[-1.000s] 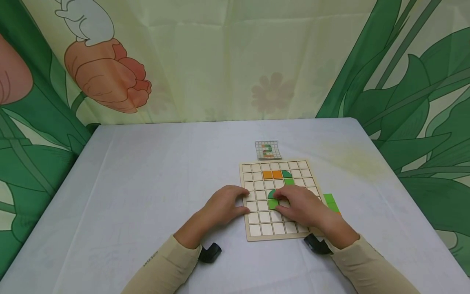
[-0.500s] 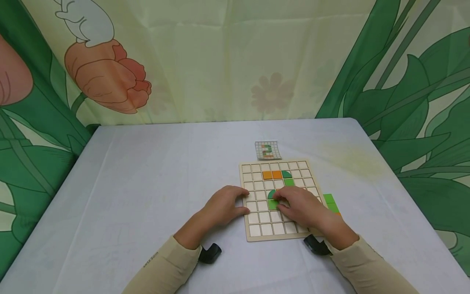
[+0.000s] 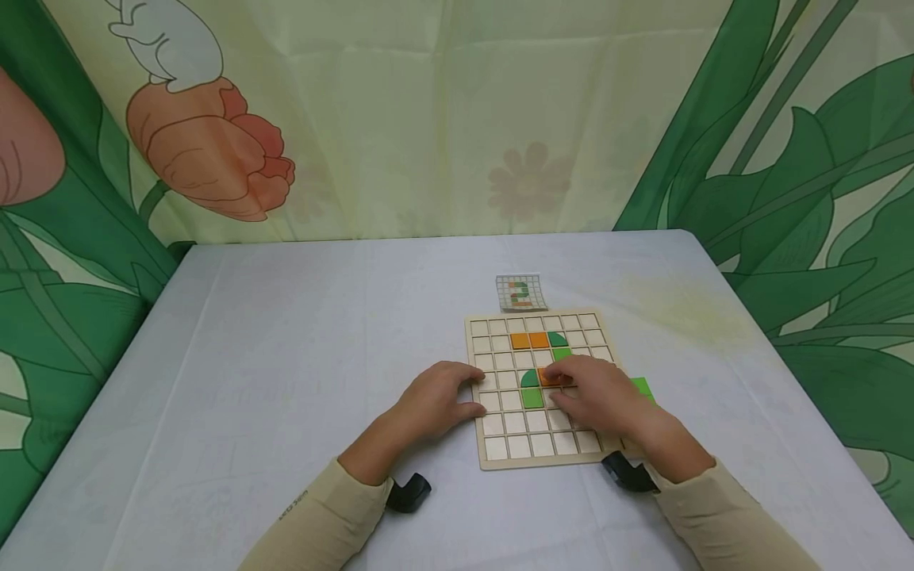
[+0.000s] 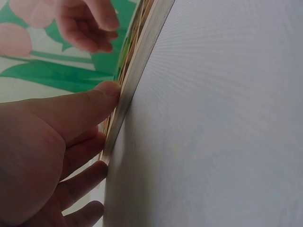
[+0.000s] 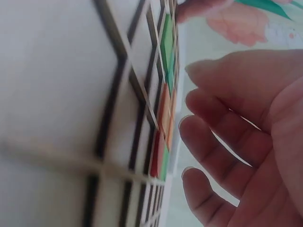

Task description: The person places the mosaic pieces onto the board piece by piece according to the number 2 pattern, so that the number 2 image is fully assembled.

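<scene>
A wooden grid board (image 3: 497, 449) lies on the table. My left hand (image 3: 437, 396) rests against its left edge, thumb and fingers extended; the left wrist view shows the thumb (image 4: 102, 99) touching the rim. Over the board's middle hovers my right hand (image 3: 600, 396), fingers loosely bent beside an orange tile (image 3: 544, 376). Nothing is between those fingers in the right wrist view, where a red tile (image 5: 155, 153) also shows in the grid. Left of the orange tile sit a dark green rounded tile (image 3: 529, 379) and a light green square (image 3: 532, 398).
Farther up the board are two orange tiles (image 3: 529, 340), a dark green rounded tile (image 3: 557, 339) and a light green square (image 3: 562, 354). Beyond the board lies a pattern card (image 3: 521, 293). Light green tiles (image 3: 643, 388) lie by its right edge, partly hidden by my right arm.
My right hand has shifted slightly right and its fingers have parted, exposing the orange tile beside the dark green rounded one. My left hand stays at the board's edge.
</scene>
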`<move>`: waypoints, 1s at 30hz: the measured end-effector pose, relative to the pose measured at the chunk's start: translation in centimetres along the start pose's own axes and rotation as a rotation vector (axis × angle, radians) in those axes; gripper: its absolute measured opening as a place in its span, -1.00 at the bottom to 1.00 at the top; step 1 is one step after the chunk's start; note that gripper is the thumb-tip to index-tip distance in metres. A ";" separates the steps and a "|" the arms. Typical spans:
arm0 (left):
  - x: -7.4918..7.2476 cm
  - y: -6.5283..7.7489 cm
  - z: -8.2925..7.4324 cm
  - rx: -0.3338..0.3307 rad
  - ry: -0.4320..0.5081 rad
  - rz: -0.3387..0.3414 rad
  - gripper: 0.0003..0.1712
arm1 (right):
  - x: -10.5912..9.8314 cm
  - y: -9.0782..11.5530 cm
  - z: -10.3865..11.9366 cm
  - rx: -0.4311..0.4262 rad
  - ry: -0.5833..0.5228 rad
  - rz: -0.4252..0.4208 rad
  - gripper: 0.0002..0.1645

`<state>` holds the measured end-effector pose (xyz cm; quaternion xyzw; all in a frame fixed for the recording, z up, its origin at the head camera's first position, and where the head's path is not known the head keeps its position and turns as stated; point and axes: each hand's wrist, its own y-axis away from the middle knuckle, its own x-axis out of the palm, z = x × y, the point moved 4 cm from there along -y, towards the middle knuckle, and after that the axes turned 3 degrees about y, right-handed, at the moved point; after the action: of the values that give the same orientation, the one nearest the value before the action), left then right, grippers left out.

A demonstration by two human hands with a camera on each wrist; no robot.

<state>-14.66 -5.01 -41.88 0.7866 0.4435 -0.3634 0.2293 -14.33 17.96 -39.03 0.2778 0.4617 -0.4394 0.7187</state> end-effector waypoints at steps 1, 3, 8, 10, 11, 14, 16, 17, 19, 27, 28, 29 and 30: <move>0.0 0.0 0.0 0.001 -0.001 0.000 -0.48 | -0.2 0.1 -0.2 0.017 -0.012 0.002 -0.72; 0.0 0.0 0.0 0.002 -0.003 0.000 -0.48 | -0.7 0.4 -0.7 0.047 -0.030 0.006 -0.73; -0.1 0.1 -0.1 0.003 -0.007 -0.002 -0.48 | -1.7 1.2 -2.1 0.122 -0.062 0.013 -0.73; -0.1 0.0 -0.1 0.000 -0.006 -0.001 -0.47 | -2.1 1.7 -2.8 0.146 -0.064 0.012 -0.69; -0.1 0.0 -0.1 -0.001 -0.006 0.001 -0.47 | -2.2 1.9 -3.1 0.155 -0.066 0.010 -0.68; 0.0 0.0 -0.1 -0.005 -0.010 0.004 -0.47 | -2.6 2.5 -4.1 0.174 -0.066 0.001 -0.63; 0.0 0.0 -0.1 -0.006 -0.012 0.005 -0.47 | -2.8 3.0 -4.7 0.188 -0.066 -0.007 -0.61; 0.0 0.0 -0.1 -0.005 -0.012 0.005 -0.47 | -2.9 3.2 -5.0 0.189 -0.066 -0.011 -0.59; 0.0 0.0 -0.1 -0.004 -0.014 0.004 -0.47 | -3.2 3.5 -5.6 0.195 -0.059 -0.019 -0.58; -0.1 0.0 -0.1 0.002 -0.018 0.006 -0.47 | -3.9 4.9 -7.6 0.249 -0.026 -0.029 -0.60; -0.1 0.0 -0.1 0.001 -0.019 0.007 -0.47 | -4.0 5.1 -7.8 0.260 -0.024 -0.029 -0.60; -0.1 0.0 -0.1 0.001 -0.019 0.008 -0.46 | -4.0 5.2 -8.1 0.264 -0.022 -0.029 -0.59; -0.2 0.0 -0.1 0.001 -0.017 0.008 -0.46 | -4.0 5.4 -8.3 0.269 -0.024 -0.029 -0.60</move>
<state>-14.66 -5.04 -41.69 0.7854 0.4381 -0.3693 0.2343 -13.80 28.59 -38.89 0.3598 0.3941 -0.5108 0.6740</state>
